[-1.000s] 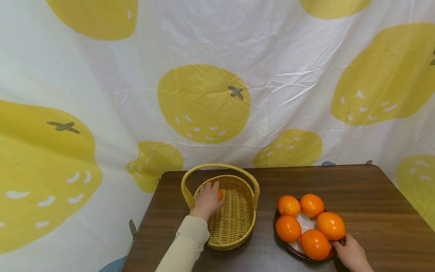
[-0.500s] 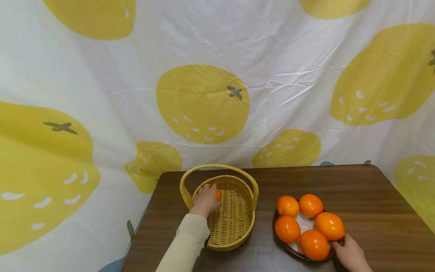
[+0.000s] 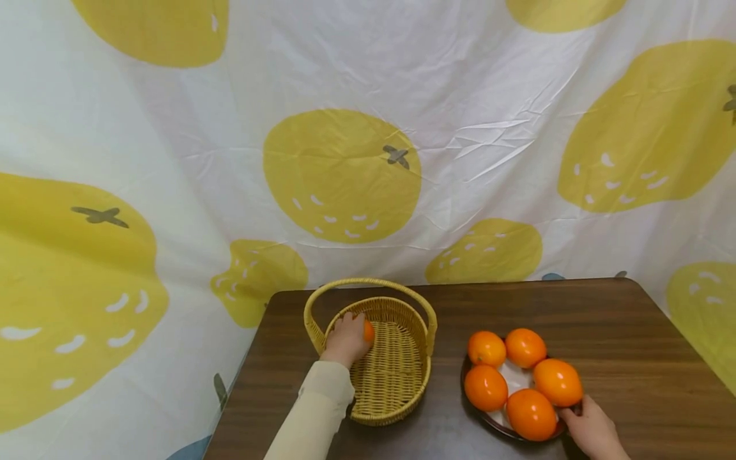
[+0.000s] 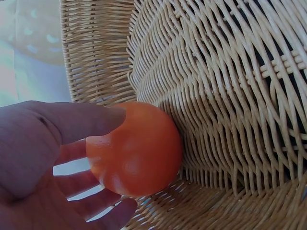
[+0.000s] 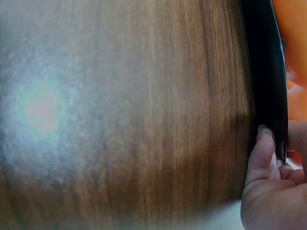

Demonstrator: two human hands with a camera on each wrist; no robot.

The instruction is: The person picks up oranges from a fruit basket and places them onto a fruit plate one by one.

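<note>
Inside the left part of the yellow wicker basket (image 3: 391,418), my left hand (image 3: 347,338) holds an orange (image 3: 368,331). The left wrist view shows the thumb over the top of this orange (image 4: 139,148) and the fingers round its far side, with the fruit low against the woven basket bottom (image 4: 216,96). To the right, my right hand (image 3: 595,427) pinches the rim of a dark round plate (image 3: 489,420). In the right wrist view, thumb and fingers of the right hand (image 5: 273,187) grip the plate's black edge (image 5: 266,72). Several oranges (image 3: 531,414) sit in a ring on the plate.
Basket and plate stand apart on a dark brown wooden table (image 3: 644,358). The basket's tall handle (image 3: 368,280) arches over its far side. A white cloth (image 3: 489,160) printed with yellow fruit hangs behind the table.
My left hand and its orange have shifted very slightly left and down within the basket. The right hand stays at the plate rim; the whole head view has drifted a little.
</note>
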